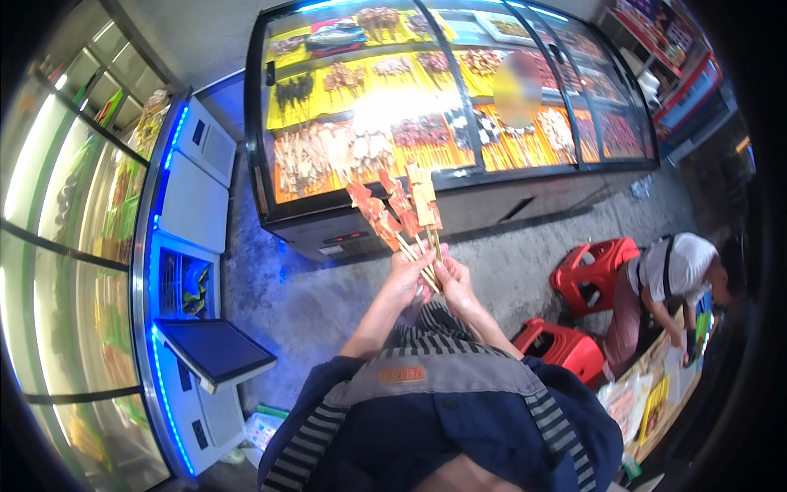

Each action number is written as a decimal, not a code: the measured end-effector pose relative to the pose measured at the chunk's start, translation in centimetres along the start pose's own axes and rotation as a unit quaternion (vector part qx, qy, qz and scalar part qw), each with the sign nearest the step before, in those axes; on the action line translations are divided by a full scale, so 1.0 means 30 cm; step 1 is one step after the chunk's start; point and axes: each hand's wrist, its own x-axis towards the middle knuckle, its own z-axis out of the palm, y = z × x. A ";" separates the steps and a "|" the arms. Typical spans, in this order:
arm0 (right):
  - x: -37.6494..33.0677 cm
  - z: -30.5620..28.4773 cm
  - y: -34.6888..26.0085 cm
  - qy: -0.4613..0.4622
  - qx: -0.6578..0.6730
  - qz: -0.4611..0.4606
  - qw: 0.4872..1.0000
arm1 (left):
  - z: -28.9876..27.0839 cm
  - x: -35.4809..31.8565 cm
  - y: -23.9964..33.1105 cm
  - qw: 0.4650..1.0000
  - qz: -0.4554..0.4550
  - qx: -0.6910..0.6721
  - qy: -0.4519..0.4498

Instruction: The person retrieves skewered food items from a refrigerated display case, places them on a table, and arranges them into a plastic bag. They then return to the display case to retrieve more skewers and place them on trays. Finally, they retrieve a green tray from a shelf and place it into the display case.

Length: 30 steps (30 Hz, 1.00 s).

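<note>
At mid-frame, our left hand [407,277] and right hand [457,283] pinch the skewers [402,211] low on their sticks, neither nearer; the loaded ends fan upward and leftward, toward the display case [492,203].

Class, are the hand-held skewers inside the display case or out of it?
Out: the left hand and right hand grip the skewers, whose tops cover part of the display case behind.

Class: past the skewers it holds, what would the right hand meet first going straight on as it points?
Beyond the skewers, the right hand would probably meet the display case first, though depth is unclear.
</note>
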 end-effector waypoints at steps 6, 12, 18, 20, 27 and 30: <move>0.311 0.090 -0.007 -0.069 -0.092 -0.002 0.993 | -0.130 0.179 0.144 0.993 0.066 -0.030 0.094; 0.611 0.261 -0.136 -0.291 -0.325 -0.086 0.896 | -0.378 0.249 0.376 0.964 0.140 -0.080 0.211; 0.863 0.381 -0.145 -0.336 -0.417 -0.209 0.818 | -0.576 0.178 0.574 0.897 0.253 -0.101 0.349; 0.970 0.429 -0.150 -0.337 -0.453 -0.177 0.806 | -0.660 0.132 0.632 0.882 0.268 -0.097 0.375; 1.466 0.745 -0.162 -0.319 -0.572 -0.292 0.697 | -0.911 0.114 0.856 0.841 0.282 -0.080 0.456; 1.655 0.909 -0.229 -0.296 -0.595 -0.423 0.616 | -1.023 0.145 0.958 0.865 0.285 -0.061 0.409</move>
